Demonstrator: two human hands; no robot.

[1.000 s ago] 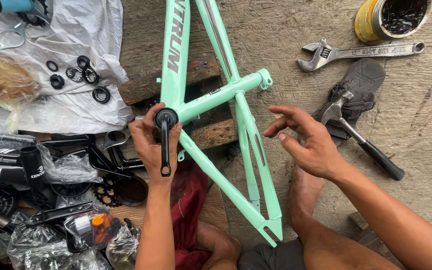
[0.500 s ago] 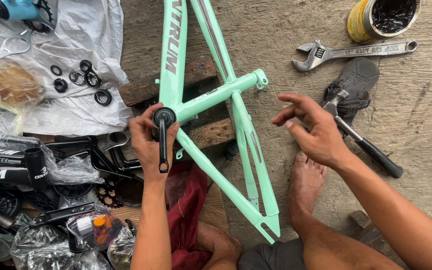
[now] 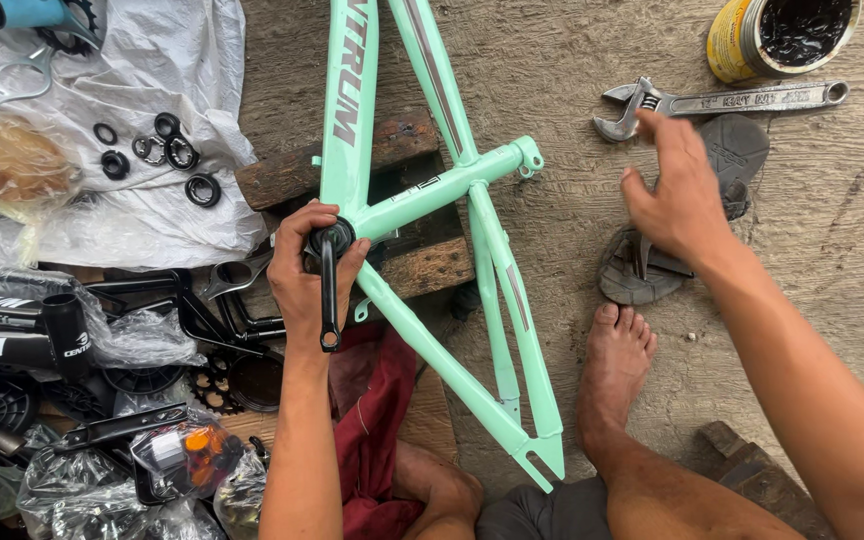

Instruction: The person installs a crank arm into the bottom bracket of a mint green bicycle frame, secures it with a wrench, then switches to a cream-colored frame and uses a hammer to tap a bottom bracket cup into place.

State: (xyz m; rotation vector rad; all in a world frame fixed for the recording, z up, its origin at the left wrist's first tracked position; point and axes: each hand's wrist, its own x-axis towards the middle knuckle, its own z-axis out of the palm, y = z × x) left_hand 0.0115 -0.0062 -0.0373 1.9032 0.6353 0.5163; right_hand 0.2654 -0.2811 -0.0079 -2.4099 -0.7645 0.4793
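A mint-green bicycle frame (image 3: 422, 195) lies on a wooden block (image 3: 397, 170) on the concrete floor. My left hand (image 3: 307, 270) grips the frame's bottom bracket, where a black crank arm (image 3: 328, 295) points toward me. My right hand (image 3: 677, 190) hovers with fingers spread over a dark sandal (image 3: 737, 150), just below an adjustable wrench (image 3: 722, 100). A hammer seen earlier on the sandal is now hidden by the hand.
A tin of black grease (image 3: 782, 35) stands at the top right. Black bearing rings (image 3: 167, 150) lie on white plastic sheeting (image 3: 152, 60) at the left. Bagged black bike parts (image 3: 72, 340) pile at the lower left. My bare foot (image 3: 617, 365) rests beside the frame.
My right hand has moved away from the frame, up and to the right, to above the sandal near the wrench. My left hand has stayed on the bottom bracket.
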